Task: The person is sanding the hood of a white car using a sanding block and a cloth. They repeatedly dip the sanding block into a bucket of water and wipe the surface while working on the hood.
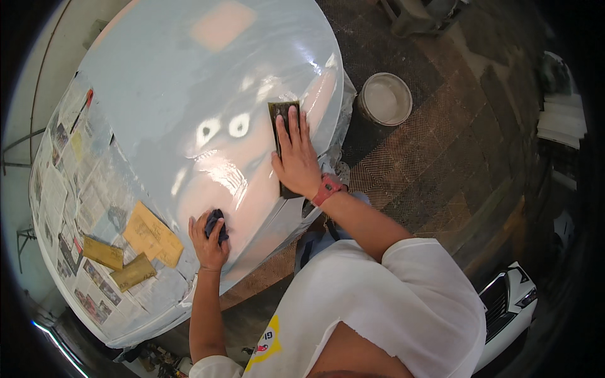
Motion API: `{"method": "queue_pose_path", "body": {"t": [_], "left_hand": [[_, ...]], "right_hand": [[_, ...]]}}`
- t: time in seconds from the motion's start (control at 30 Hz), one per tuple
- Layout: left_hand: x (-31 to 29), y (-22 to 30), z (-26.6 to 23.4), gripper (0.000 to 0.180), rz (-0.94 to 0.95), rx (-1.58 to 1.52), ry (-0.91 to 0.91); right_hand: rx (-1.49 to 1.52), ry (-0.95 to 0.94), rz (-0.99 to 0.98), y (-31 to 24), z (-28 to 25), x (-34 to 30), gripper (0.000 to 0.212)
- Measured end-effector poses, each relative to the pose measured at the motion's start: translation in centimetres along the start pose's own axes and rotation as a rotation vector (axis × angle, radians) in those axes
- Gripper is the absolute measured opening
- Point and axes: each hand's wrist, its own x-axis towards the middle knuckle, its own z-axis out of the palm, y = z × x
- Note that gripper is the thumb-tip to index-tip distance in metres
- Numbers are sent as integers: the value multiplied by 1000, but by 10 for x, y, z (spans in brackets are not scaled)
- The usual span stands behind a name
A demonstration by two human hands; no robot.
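Note:
A car body panel [157, 113], grey with pinkish patches and glossy as if wet, spreads in front of me. My right hand [296, 154], with a red watch on the wrist, lies over a long dark sanding block [277, 116]. Its fingers stretch along the block's top, the thumb is at the left edge, and the block's underside is hidden against the panel. Lower down and to the left, my left hand [209, 242] is closed around a bunched dark blue cloth [216, 225] resting on the panel.
Newspaper sheets [53, 189] cover the car's left part, with a tan sandpaper sheet [154, 236] and two folded pieces, one a yellowish strip [103, 252], on them. On the patterned floor right of the panel stands a bucket [408, 101]. A white car front [510, 302] is at lower right.

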Motion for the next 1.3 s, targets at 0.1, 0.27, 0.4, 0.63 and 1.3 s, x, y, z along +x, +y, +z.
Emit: {"method": "queue_pose_path", "body": {"t": [0.1, 0.27, 0.4, 0.63, 1.3], "left_hand": [[6, 1, 11, 62, 7, -1, 19], [10, -1, 3, 64, -11, -3, -1], [16, 0, 8, 61, -4, -17, 2], [3, 2, 1, 59, -59, 13, -32], [11, -4, 7, 50, -36, -9, -56]], "right_hand": [[73, 141, 153, 81, -7, 73, 82], [-86, 103, 387, 137, -21, 143, 87], [38, 216, 289, 165, -38, 158, 89], [96, 78, 73, 22, -4, 11, 85], [103, 228, 226, 218, -35, 146, 77]]}}
